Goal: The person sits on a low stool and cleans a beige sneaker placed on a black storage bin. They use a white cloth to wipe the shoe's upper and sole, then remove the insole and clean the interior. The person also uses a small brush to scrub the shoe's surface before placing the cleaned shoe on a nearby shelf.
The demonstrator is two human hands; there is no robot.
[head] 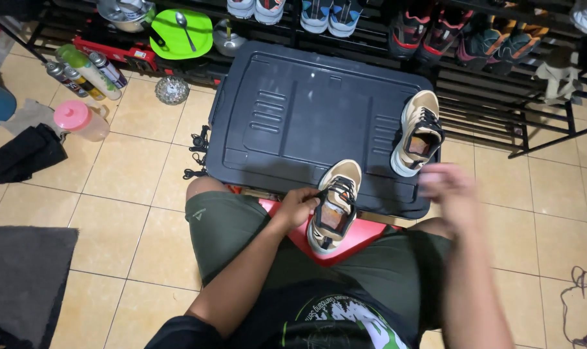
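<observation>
Across the tiled floor (145, 213) in front of the seated person lies a large dark plastic storage box lid (306, 123), serving as the surface. Behind it runs a black shoe rack (500, 97) lined with pairs of sneakers. On the lid's far right corner stands one tan-and-black sneaker (417, 132), upright, toe pointing away. Its mate, the near sneaker (334, 205), sits at the lid's front edge, partly over a red stool (358, 236) between the knees. The left hand (298, 205) pinches that near sneaker at its collar and lace area, steadying it. The right hand (450, 189) hangs blurred just below the far sneaker; whether it is spread or closed cannot be told. The lacing work seems to be underway; any further handling calls for a firm hold on the tongue.
</observation>
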